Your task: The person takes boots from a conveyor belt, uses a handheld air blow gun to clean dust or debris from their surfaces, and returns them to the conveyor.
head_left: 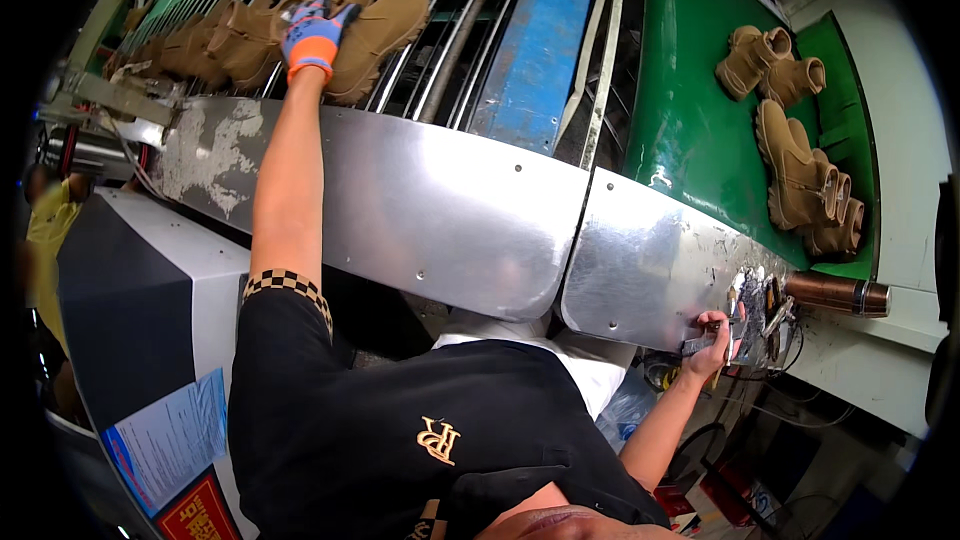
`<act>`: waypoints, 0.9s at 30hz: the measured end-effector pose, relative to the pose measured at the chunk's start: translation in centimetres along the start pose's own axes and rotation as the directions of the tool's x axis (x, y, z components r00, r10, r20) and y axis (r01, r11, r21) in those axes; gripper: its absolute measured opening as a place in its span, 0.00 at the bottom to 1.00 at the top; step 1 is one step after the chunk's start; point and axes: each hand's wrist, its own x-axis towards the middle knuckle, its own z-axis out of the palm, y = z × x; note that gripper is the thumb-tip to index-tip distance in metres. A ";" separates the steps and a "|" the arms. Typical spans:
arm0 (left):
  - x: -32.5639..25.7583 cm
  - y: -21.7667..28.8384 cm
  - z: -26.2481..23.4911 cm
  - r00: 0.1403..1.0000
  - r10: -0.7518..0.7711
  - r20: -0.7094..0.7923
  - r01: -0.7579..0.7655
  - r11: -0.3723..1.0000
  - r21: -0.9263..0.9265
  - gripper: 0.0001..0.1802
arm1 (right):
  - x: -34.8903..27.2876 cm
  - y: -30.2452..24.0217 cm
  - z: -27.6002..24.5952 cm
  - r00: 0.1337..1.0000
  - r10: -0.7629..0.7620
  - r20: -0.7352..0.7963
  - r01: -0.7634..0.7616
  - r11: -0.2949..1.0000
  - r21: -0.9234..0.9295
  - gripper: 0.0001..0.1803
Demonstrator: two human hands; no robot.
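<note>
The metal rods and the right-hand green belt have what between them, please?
In the head view, a blue panel lies there, then pale strips with darkness between.

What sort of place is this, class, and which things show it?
Probably a footwear factory: tan boots lie in a row on metal rods, and more boots sit on a green belt.

Coppery tumbler (835,293), pale blue sheet (172,438)

Grey-and-white cabinet (130,275) at left
</note>
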 end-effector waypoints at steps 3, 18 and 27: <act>-7.5 2.2 -1.2 0.991 0.086 -0.105 -0.107 0.970 -0.219 0.34 | -0.3 -0.3 0.6 1.000 -0.009 -0.007 0.010 1.000 0.003 0.28; -30.5 7.5 -17.9 0.389 0.852 0.351 -0.390 0.497 -0.775 0.42 | -1.2 -1.0 0.9 1.000 -0.021 -0.006 0.021 0.992 0.126 0.28; -27.9 24.2 -11.6 0.234 0.870 0.433 -0.909 0.354 -0.221 0.40 | -2.7 -2.2 -0.9 0.999 -0.024 0.029 0.021 0.994 0.110 0.30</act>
